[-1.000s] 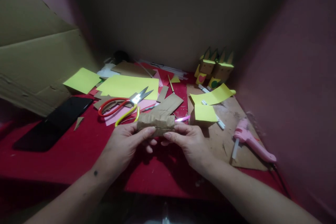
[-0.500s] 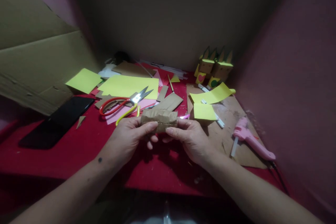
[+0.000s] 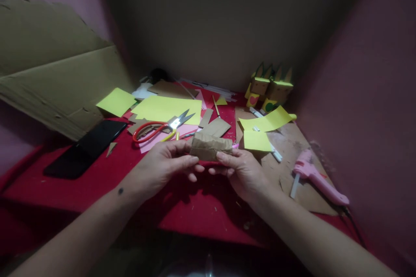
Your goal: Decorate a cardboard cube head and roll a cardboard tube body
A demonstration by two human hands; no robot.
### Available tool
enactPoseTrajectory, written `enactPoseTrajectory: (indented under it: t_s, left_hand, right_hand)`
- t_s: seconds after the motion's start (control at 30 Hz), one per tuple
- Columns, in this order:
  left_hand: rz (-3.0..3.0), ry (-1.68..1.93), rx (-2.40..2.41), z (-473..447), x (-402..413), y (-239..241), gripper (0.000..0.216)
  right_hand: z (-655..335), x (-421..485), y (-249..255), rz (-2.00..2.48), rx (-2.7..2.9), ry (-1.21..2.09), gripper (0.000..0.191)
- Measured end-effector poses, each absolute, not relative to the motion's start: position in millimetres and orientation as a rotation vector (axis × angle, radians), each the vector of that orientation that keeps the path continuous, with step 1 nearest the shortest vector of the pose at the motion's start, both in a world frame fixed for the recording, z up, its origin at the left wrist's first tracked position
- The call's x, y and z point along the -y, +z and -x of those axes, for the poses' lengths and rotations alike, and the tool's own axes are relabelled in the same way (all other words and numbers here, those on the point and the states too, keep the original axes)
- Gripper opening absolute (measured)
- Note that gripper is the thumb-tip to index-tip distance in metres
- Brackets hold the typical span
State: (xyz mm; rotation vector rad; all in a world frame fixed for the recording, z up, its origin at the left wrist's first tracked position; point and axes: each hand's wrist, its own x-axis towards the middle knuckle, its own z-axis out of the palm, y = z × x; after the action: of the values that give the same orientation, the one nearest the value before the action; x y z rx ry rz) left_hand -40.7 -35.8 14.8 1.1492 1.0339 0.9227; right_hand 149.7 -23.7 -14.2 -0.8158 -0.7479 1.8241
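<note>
A folded brown cardboard piece (image 3: 209, 146) is held above the red table (image 3: 97, 181) between both hands. My left hand (image 3: 165, 165) pinches its left end with thumb and fingers closed. Its right end is gripped by my right hand (image 3: 242, 171), thumb on top. Just behind the piece lie red-and-yellow-handled scissors (image 3: 159, 129) on pink and yellow paper (image 3: 165, 108). A pink glue gun (image 3: 316, 177) rests to the right on a brown cardboard mat (image 3: 292, 147).
A black phone (image 3: 86, 149) lies at the left. A large corrugated cardboard sheet (image 3: 55, 78) leans at the left. Small cardboard figures with yellow tops (image 3: 271, 88) stand at the back right. Yellow paper squares (image 3: 256, 140) and cardboard scraps litter the middle. Walls close in behind and right.
Both hands have lifted the cardboard piece slightly and turned it, its right end now tilted up. The camera view has shifted a little to the left, so everything sits further right.
</note>
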Motion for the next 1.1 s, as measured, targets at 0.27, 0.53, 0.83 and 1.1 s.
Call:
enactPoseTrajectory:
  t_s: [0.27, 0.53, 0.83, 1.1]
  left_hand:
    - [-1.404, 1.053, -1.286, 25, 56, 22, 0.026]
    - [-1.893, 1.277, -1.476, 19, 55, -5, 0.020]
    - [-1.470, 1.300, -1.297, 15, 57, 0, 0.019]
    - [-1.268, 1.348, -1.089, 15, 58, 0, 0.015]
  right_hand:
    - [-148, 27, -17, 0.782, 0.776, 1.823, 0.029]
    - [-144, 33, -16, 0.789, 0.768, 1.755, 0.028]
    - [-143, 34, -13, 0.731, 0.891, 1.748, 0.025]
    - [-143, 38, -17, 0.690, 1.069, 1.660, 0.022]
